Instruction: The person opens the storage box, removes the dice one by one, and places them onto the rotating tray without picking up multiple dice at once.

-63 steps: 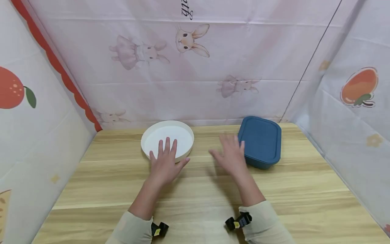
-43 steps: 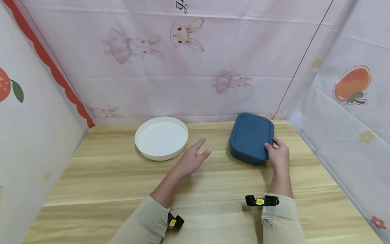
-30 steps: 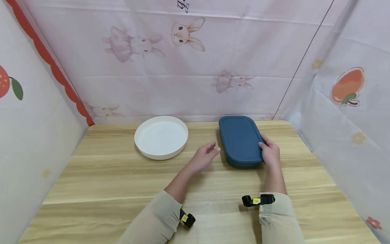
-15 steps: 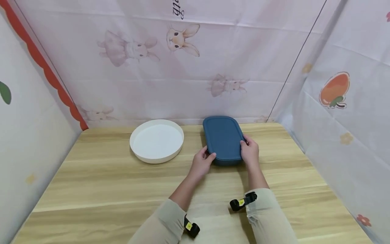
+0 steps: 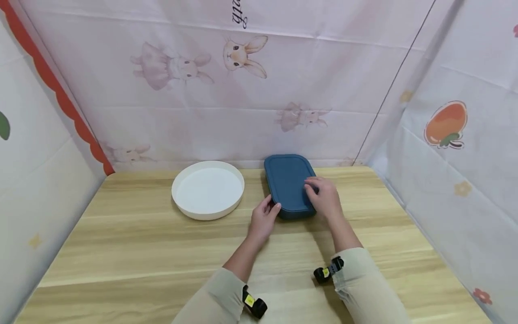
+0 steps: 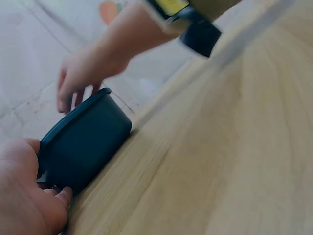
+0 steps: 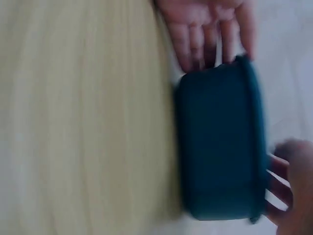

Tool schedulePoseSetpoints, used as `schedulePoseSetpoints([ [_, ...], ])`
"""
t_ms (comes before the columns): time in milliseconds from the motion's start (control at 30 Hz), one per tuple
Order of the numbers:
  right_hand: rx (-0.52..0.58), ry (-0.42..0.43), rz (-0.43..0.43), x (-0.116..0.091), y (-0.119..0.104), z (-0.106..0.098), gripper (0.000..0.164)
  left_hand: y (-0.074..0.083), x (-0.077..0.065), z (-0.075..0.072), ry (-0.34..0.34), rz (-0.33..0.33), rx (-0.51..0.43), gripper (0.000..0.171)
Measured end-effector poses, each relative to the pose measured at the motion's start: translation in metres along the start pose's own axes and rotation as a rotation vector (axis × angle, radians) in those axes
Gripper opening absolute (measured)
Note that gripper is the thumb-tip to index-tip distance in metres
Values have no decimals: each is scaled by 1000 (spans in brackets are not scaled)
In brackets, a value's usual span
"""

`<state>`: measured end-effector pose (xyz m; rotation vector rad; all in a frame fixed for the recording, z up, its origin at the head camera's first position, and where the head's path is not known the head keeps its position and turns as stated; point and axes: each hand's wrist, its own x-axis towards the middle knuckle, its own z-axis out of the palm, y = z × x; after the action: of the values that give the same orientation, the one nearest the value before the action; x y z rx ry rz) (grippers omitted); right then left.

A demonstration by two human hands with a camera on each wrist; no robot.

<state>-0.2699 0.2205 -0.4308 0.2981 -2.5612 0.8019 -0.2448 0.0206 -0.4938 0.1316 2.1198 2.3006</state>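
A dark blue rectangular food container (image 5: 290,180) with a flat lid stands on the wooden table. My left hand (image 5: 262,220) grips its near left corner, thumb at the lid's rim and fingers against the side. The left wrist view shows this hand (image 6: 29,191) at the end of the container (image 6: 88,142). My right hand (image 5: 325,198) is over the lid's right edge with loosely bent fingers; in the left wrist view they hang just above the rim. In the right wrist view the right hand (image 7: 296,191) is blurred beside the lid.
A round white shallow tray (image 5: 208,191) sits left of the container. The wooden table (image 5: 141,252) ends at a printed pink cloth backdrop (image 5: 243,135) just behind both. White printed cloth walls (image 5: 437,180) stand on either side.
The right hand has gripped the container and brought it left and turned it straighter. The left hand has come from the tray to its left corner. Now the right hand has come off its side.
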Motion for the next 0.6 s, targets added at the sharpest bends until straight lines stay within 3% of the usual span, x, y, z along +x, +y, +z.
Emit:
schedulePoseSetpoints([
  [100,-81,-176,-183,-11,-21,-7,26,2,0,0,-18,8,-24,59],
  [200,-193,-286,-289,-21,-44,-5,33,8,-1,-1,-45,11,-43,60],
  [333,-325,-256,-348,-29,-61,2,36,8,0,-2,-55,13,-42,60],
  [600,-368,-190,-370,-38,-64,3,26,3,-7,-1,-52,-15,-22,62],
])
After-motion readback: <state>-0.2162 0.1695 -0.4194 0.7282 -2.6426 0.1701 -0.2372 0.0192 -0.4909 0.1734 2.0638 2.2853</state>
